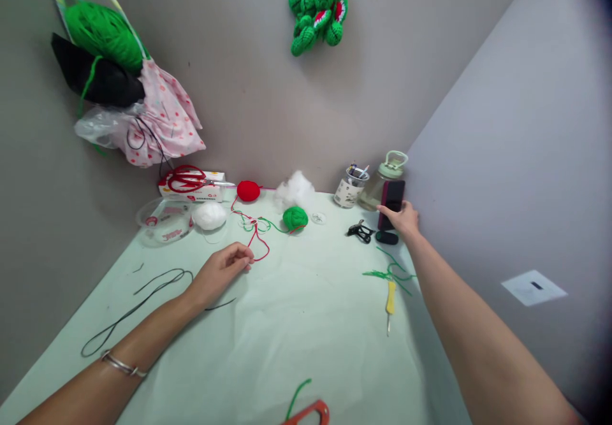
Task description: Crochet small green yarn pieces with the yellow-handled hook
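My right hand (404, 219) is wrapped round a dark smartphone (393, 197), which stands upright beside a green-lidded bottle (385, 181). My left hand (230, 267) rests on the table with curled fingers, its fingertips closed on a strand of red yarn (264, 248). That strand runs back to a tangle of red, green and white yarn (255, 223). Behind it lie a red yarn ball (248, 190), a white yarn ball (209, 216) and a green yarn ball (295, 219). Just below the phone sits a small black oval object (387, 238).
Red-handled scissors (186, 179) lie on a box at the back left, near a clear plastic lid (165, 222). A yellow-handled crochet hook (391, 297) and green yarn scraps (389, 273) lie at right. Black cord (125, 315) crosses the left side. An orange handle (313, 410) shows in front.
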`<state>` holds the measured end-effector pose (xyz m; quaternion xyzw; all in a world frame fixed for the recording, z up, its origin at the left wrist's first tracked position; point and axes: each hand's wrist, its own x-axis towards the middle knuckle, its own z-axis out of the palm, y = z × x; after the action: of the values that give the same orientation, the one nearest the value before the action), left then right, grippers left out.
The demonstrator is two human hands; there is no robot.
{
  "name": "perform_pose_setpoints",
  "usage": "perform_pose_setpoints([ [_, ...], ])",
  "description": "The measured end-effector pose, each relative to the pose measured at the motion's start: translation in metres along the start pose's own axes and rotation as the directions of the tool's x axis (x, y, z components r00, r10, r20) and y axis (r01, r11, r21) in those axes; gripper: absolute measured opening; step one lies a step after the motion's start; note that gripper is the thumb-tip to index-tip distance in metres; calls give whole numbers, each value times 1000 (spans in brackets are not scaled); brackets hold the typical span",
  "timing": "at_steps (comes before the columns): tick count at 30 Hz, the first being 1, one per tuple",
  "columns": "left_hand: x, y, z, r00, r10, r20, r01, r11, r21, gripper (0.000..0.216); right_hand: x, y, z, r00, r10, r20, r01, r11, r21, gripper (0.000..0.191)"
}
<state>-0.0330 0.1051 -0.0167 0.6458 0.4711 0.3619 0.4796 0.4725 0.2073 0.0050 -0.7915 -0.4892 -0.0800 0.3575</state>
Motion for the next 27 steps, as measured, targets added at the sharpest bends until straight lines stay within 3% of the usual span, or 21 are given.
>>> perform_pose_setpoints([
  [4, -1, 3, 0, 1000, -2, 2, 2, 1000, 4, 27, -11, -30, -13, 997, 37, -75, -33, 998, 58, 79],
  [6, -1, 4, 0, 1000, -1, 4, 1, 1000, 3, 28, -24, -56, -14, 997, -62, -53, 68, 993, 101, 63],
  [8, -2, 6, 1, 1000, 1, 2, -1, 1000, 1, 28, -44, -87, -10, 974, -220, 54, 210, 965, 156, 46],
  [12, -4, 10, 4, 1000, 6, 4, -6, 1000, -8, 28, -100, -150, 8, 833, -476, 281, 421, 876, 236, 33],
  [15, -6, 12, 6, 1000, 18, 11, -17, 1000, -13, 27, -134, -181, 20, 740, -543, 397, 494, 839, 227, 35],
  [17, -7, 13, 7, 1000, 26, 13, -26, 1000, -16, 27, -144, -193, 25, 711, -538, 453, 505, 839, 203, 40],
  [23, -9, 13, 11, 999, 43, 18, -42, 999, -34, 24, -140, -205, 32, 730, -454, 510, 424, 887, 182, 38],
  [27, -10, 17, 12, 999, 37, -29, -38, 998, -41, 27, -143, -215, 22, 758, -448, 475, 351, 893, 282, 45],
])
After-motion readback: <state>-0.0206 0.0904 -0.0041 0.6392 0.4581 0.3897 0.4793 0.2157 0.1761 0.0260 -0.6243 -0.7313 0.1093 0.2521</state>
